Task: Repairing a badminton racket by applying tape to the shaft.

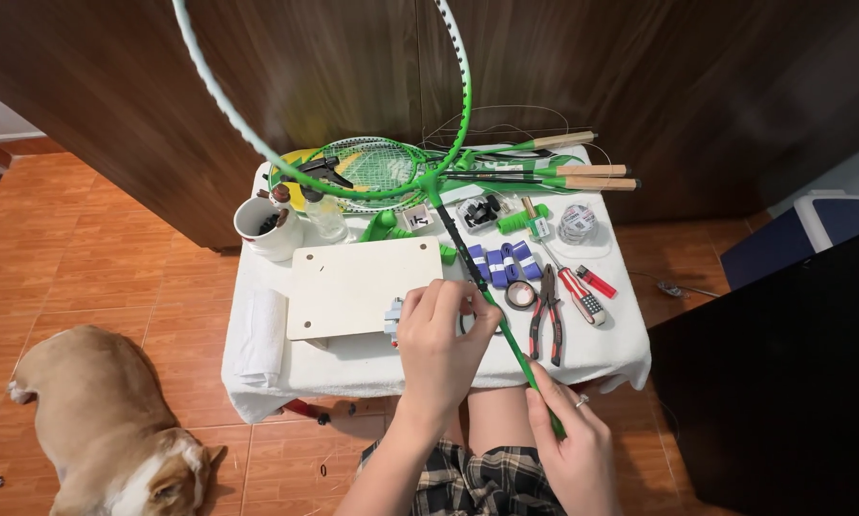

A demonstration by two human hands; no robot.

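Observation:
A green badminton racket frame (257,143) without strings rises toward me, its thin shaft (468,260) slanting down over the table. My right hand (573,444) grips the shaft's lower end near my lap. My left hand (441,344) rests at the table's front edge, fingers curled against the shaft beside a small grey metal clip (392,315). A pale wooden board (363,285) lies just left of that hand.
The small white-clothed table (601,349) carries pliers (546,325), a tape roll (519,293), blue grip rolls (502,261), a red lighter (597,281), a string spool (577,224), a white mug (267,229) and more rackets (377,167). A dog (105,430) lies on the tiled floor at left.

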